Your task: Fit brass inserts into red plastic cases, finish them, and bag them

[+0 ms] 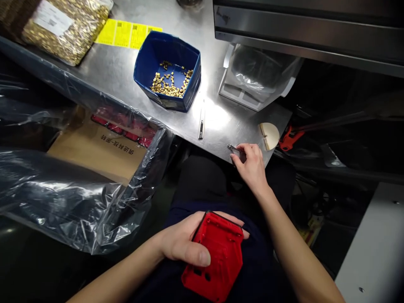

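My left hand (189,242) holds a red plastic housing (221,256) low in front of my body. The thumb lies over its inner face and the fingers reach behind it. The open inside of the housing faces up, showing ribs and small holes. At the front edge of the metal table, my right hand (252,164) has thumb and fingers curled round a small shiny metal tool (232,147). Only its tip shows clearly; the fingers hide the rest. A cream-coloured half-round block (269,135) with a slot lies just beyond that hand.
A blue bin (192,90) of small brass pieces stands on the metal table (176,122), near slim tweezers-like tool (201,126). Behind are a bag of brass pieces (66,31), yellow labels (123,33) and a white tray (243,99). Left, a plastic-lined box (104,202) holds cardboard and red parts.
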`<state>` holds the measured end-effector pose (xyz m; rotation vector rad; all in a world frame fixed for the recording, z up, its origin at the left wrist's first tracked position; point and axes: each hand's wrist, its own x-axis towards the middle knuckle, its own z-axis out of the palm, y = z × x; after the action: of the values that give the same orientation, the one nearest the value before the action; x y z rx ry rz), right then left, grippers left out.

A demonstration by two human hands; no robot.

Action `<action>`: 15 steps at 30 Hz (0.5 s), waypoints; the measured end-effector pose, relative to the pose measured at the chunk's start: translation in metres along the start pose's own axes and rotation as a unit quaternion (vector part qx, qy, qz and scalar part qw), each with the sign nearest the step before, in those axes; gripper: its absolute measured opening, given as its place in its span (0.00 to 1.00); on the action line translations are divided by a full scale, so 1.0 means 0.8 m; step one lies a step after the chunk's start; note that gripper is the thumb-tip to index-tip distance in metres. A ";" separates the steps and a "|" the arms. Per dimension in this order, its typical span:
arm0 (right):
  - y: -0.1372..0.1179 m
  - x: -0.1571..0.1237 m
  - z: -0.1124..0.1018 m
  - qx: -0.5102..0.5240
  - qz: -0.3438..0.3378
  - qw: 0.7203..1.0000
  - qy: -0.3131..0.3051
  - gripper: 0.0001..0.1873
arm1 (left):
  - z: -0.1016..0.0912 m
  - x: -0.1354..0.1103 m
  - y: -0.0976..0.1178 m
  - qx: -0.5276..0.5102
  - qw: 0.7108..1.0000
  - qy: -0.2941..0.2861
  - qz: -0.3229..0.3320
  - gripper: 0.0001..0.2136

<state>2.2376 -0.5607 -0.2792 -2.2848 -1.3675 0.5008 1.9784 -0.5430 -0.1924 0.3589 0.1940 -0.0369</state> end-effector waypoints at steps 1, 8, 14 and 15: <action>-0.004 0.000 -0.003 0.009 0.006 1.000 0.002 0.13 | -0.002 -0.001 0.002 -0.016 1.000 0.003 0.000 0.42; -0.047 -0.005 -0.043 0.218 0.085 0.968 -0.094 0.15 | -0.002 -0.007 0.030 -0.036 0.999 0.030 -0.003 0.43; -0.097 -0.014 -0.124 0.429 0.072 0.856 -0.280 0.17 | 0.002 0.013 0.073 0.100 0.994 -0.053 -0.010 0.42; -0.104 -0.016 -0.138 0.456 0.071 0.833 -0.305 0.18 | 0.004 0.018 0.078 0.120 0.990 -0.070 -0.009 0.43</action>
<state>2.2271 -0.5560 -0.1406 -1.4436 -0.8506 1.6304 1.9978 -0.4861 -0.1706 0.5932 0.0528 -0.1044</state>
